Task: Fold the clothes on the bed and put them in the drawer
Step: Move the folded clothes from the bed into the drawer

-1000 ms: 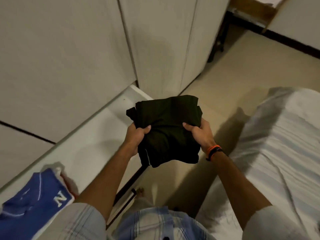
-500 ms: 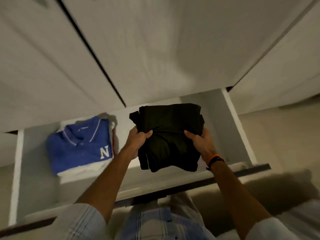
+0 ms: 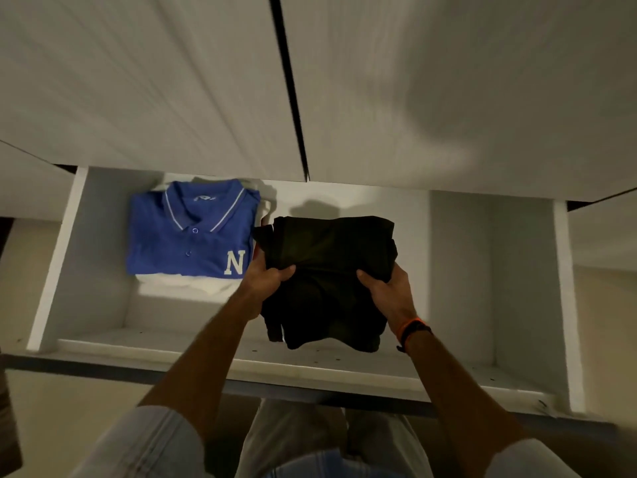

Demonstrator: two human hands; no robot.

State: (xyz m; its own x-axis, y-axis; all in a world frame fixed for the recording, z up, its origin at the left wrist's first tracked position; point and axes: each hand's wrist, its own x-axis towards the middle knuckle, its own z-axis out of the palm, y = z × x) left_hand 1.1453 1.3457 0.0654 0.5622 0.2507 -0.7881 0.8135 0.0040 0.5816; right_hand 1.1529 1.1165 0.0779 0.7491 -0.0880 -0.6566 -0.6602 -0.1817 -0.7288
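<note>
Above the open drawer (image 3: 565, 305), the left hand (image 3: 265, 276) and right hand (image 3: 389, 291) grip a folded black garment (image 3: 327, 281). A folded blue shirt (image 3: 191, 232) lies beside it.

We see a dim, warm-toned scene, brightest on the drawer (image 3: 458, 257) floor and the blue shirt (image 3: 193, 239). Soft shadows fall on the cabinet doors (image 3: 413, 98) and behind the black garment (image 3: 327, 267), whose folds sink into darkness. Motion blur streaks the doors; the wide lens bends edges near the corners.
</note>
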